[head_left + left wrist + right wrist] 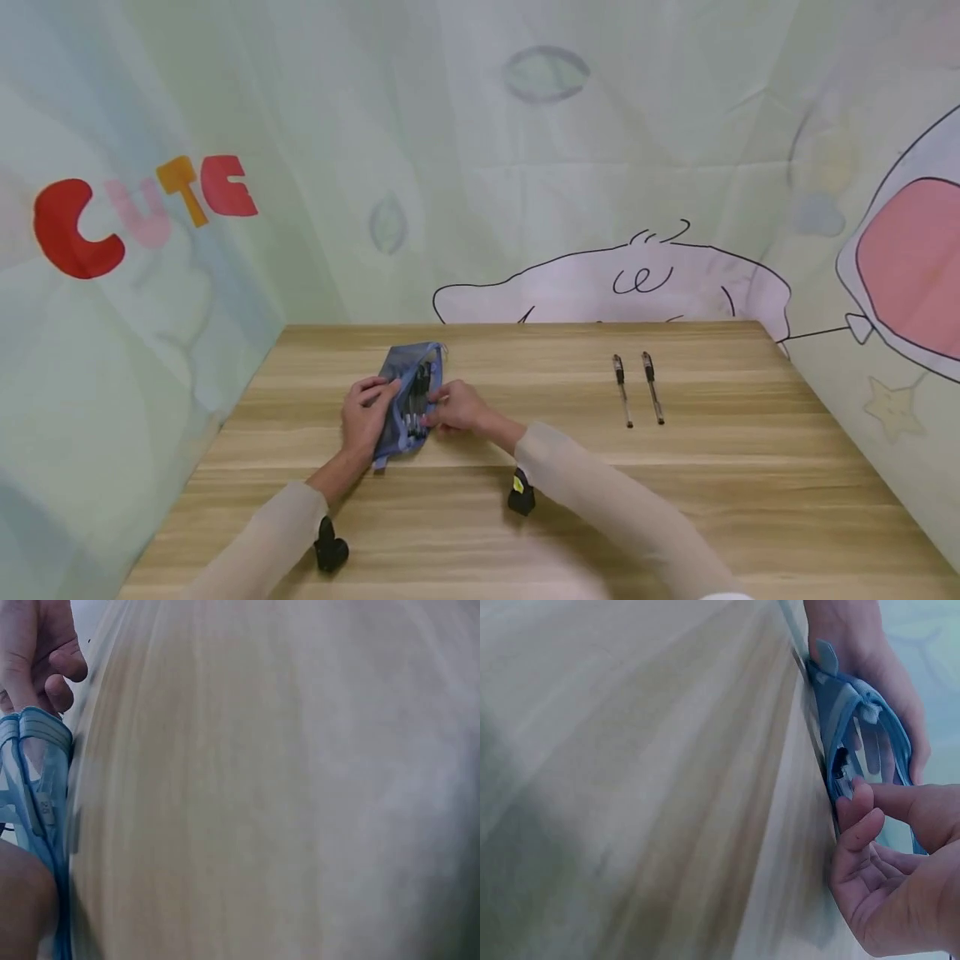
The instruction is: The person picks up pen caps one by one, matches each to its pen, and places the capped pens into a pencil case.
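A blue see-through pencil case (397, 362) lies on the table with its zipped mouth open toward the right. Several black-capped pens (417, 392) show inside it. My left hand (365, 414) grips the case's left side, thumb on top near the mouth. From the right, my right hand (459, 407) pinches the edge of the mouth, beside the pens. The right wrist view has the right hand's thumb and fingers (866, 817) at that rim; whether they also touch a pen is hard to tell. In the left wrist view, only part of the case (45, 795) shows.
Two black-capped clear pens, a left one (622, 390) and a right one (652, 388), lie side by side on the wooden table (720, 483), right of the case. A printed cloth (480, 192) hangs behind the table and along its sides.
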{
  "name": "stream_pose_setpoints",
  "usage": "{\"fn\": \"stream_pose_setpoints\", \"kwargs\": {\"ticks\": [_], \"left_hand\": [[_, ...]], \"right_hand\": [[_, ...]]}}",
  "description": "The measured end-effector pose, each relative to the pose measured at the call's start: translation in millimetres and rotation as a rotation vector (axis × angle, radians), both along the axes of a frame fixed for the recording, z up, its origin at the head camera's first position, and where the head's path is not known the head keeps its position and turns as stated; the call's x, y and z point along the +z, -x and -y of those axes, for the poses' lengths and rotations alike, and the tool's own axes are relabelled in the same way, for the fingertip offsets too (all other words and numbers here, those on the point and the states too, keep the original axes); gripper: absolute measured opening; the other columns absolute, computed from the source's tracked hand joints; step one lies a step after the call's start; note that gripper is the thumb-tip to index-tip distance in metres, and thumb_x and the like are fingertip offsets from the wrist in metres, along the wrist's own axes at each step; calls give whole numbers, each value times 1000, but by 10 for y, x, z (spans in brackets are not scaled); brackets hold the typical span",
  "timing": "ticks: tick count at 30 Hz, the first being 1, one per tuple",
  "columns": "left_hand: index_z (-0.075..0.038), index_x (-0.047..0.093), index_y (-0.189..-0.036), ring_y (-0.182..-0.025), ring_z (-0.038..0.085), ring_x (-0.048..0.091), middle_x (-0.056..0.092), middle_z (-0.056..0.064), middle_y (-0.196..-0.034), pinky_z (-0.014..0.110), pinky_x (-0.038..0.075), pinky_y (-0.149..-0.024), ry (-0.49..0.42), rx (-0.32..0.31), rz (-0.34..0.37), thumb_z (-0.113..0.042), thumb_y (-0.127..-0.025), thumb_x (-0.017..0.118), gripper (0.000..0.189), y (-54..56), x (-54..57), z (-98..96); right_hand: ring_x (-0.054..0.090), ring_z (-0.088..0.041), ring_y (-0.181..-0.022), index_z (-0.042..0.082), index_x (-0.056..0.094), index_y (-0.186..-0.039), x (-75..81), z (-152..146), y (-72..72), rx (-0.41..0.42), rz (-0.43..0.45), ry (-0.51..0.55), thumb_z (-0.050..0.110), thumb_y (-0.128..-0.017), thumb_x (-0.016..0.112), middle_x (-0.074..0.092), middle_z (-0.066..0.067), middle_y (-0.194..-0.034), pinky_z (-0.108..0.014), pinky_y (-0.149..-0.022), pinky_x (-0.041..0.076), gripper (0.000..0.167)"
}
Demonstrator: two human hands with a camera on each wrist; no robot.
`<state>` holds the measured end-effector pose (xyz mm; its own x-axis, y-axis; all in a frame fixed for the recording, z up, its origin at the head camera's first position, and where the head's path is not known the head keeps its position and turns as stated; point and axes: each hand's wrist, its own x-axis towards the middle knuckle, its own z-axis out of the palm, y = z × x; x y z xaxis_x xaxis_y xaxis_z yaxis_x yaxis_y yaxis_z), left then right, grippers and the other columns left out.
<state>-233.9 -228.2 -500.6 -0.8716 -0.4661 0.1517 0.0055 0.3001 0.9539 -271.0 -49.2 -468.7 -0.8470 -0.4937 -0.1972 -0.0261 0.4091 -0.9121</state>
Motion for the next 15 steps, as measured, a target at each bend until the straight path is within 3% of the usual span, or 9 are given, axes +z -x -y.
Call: {"fn": "stream_pose_setpoints", "kwargs": {"ticks": [7,15], "left_hand": [[13,74,-104,-119,28,55,64,19,-125,33,38,-107,-13,19,-5,-24,-91,77,40,33,33,-4],[13,74,-106,-122,29,53,63,19,-128,34,37,-108,-13,0,-1,-25,-92,75,40,23,45,-18]], "right_hand": [[53,-8,-41,-8,61,-132,7,59,-16,-31,-22,1,2,-85,80,65,-6,-56,-17,-39,39,52],[54,-8,-41,-6,62,-131,-22,147,-44,-62,-40,-36,9,-84,83,62,-2,-53,-17,-39,41,53]]}}
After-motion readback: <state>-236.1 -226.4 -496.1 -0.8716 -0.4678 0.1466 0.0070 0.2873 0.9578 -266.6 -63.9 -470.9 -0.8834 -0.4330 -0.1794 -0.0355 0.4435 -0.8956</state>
